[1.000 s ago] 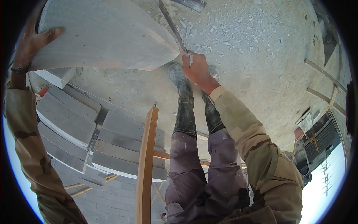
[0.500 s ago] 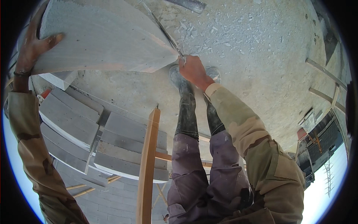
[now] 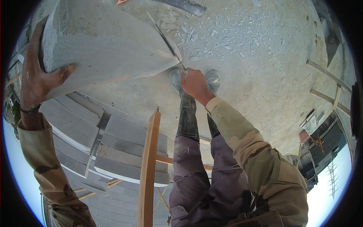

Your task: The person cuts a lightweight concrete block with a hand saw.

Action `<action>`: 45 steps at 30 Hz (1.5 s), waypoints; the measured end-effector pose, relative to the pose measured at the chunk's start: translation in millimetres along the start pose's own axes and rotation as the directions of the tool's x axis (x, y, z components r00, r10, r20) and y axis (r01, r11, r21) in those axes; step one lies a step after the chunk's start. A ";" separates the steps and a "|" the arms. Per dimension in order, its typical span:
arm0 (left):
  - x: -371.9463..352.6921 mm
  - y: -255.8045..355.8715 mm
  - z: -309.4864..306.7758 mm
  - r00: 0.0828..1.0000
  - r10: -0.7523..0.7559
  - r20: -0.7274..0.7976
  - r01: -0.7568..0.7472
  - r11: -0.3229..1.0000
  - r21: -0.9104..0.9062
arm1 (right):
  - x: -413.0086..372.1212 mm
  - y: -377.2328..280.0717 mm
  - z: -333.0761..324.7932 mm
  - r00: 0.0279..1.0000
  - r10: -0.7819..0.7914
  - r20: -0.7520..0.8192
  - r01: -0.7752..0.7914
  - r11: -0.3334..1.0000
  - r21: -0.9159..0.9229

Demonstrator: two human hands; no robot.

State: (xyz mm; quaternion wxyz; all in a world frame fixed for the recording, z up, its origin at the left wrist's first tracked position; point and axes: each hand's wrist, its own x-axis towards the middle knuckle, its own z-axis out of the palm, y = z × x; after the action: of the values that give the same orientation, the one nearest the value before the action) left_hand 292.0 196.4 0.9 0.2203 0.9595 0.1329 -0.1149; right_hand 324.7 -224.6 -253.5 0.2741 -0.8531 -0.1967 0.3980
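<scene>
A large pale grey concrete block fills the upper left. My left hand is wrapped round its left end, thumb across the near face. Closed in a fist, my right hand holds a long thin metal tool, which lies along the block's right edge; its full shape is hidden because it appears edge-on. Beneath that hand are my dusty boots on the concrete floor.
White chips litter the floor right of the block. A dark flat blade lies at the top. Stacked grey blocks and an upright wooden post stand lower left, with a string across them. Timber pieces are at the right.
The block has tilted, showing more of its upper side, and its left end has shifted right and down with my left hand. My right hand and the tool have moved slightly down.
</scene>
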 end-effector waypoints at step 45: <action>-202.0 227.6 76.9 0.994 -0.103 0.025 0.091 0.947 0.307 | -61.1 56.9 3.5 0.999 0.006 -0.037 -0.002 0.994 0.111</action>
State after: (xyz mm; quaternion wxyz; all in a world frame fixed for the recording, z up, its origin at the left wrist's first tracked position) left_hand 159.7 -77.2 79.1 0.0662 0.9717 0.1561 -0.1643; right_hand 291.6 -301.3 -256.0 0.3238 -0.8442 -0.1677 0.3929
